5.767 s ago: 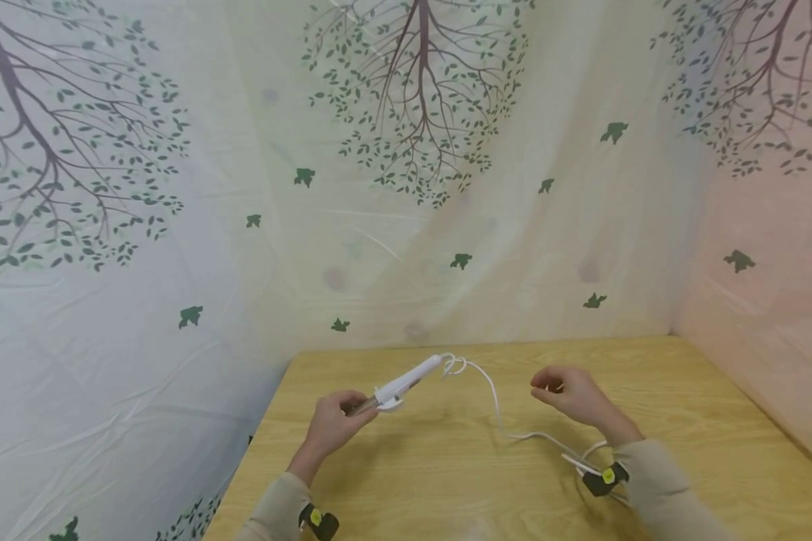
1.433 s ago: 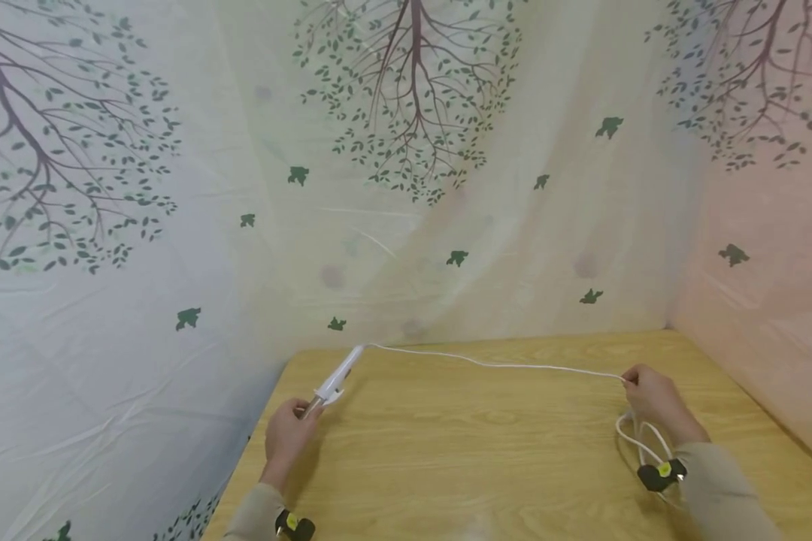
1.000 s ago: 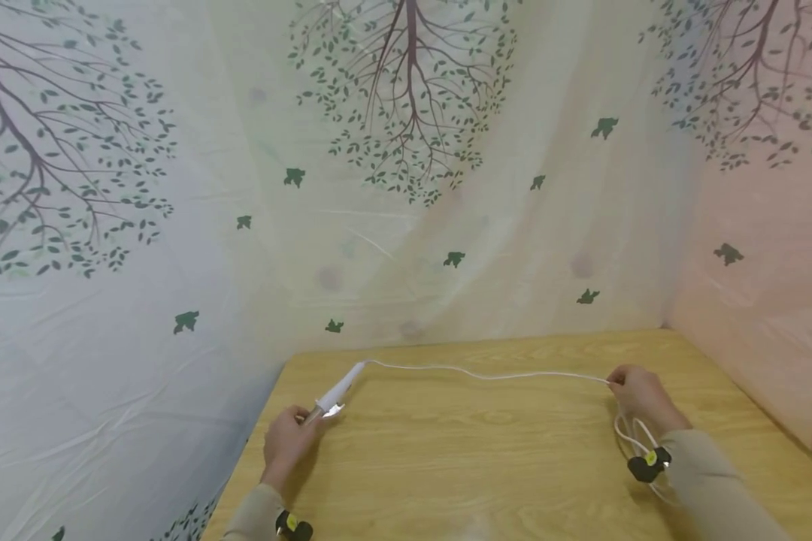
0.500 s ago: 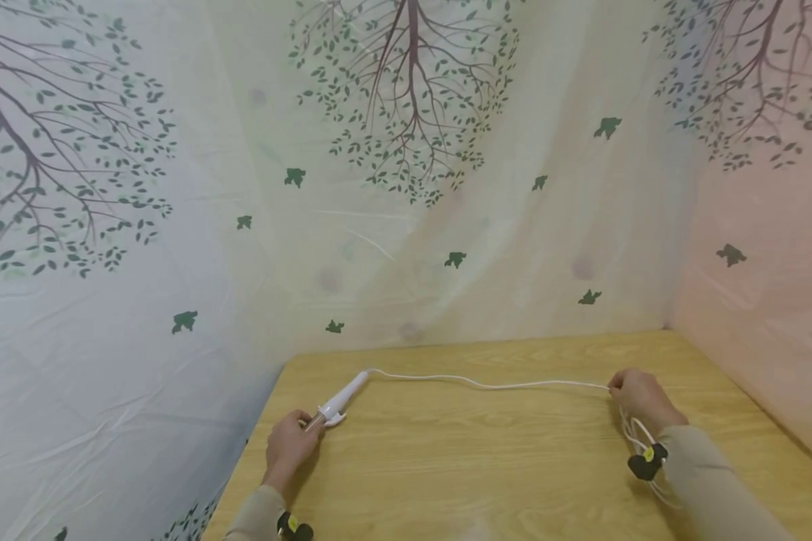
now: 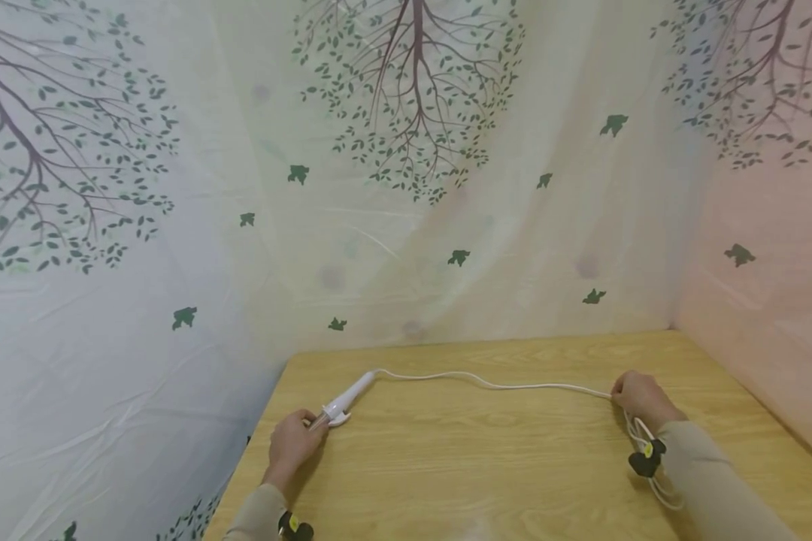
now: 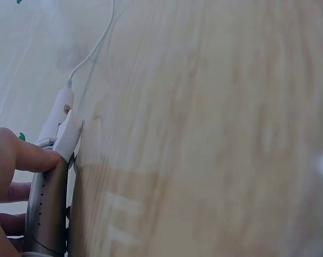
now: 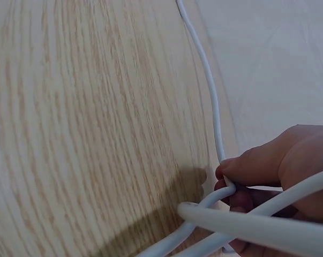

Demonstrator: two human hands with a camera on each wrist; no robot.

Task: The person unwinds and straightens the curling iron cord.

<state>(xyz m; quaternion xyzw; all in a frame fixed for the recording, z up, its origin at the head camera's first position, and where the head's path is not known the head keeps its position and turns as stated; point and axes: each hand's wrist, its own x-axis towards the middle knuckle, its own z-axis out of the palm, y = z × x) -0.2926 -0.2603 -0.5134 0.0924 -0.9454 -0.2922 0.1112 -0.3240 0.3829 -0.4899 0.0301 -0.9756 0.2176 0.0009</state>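
Observation:
A curling iron (image 5: 349,395) lies at the left of the table, its white handle pointing to the back right. My left hand (image 5: 294,442) grips it by the metallic barrel (image 6: 47,209), thumb near the white clamp lever (image 6: 69,134). From the handle's end a white cord (image 5: 514,386) runs in a gentle wave across the table to my right hand (image 5: 644,398). That hand pinches the cord between thumb and fingers, as the right wrist view shows. Loose loops of cord (image 7: 268,230) hang below and in front of the right hand; the plug cannot be made out.
The wooden table (image 5: 474,451) has its back edge along a pale curtain (image 5: 392,293) printed with trees and leaves. Curtain also closes in the left and right sides. A black wrist camera (image 5: 648,460) sits on the right sleeve, close to the hanging cord loops.
Earlier the right hand was free of the cord; it then pinched it and drew it out to the right. The iron and cord have since come down onto the table, the cord slackening slightly.

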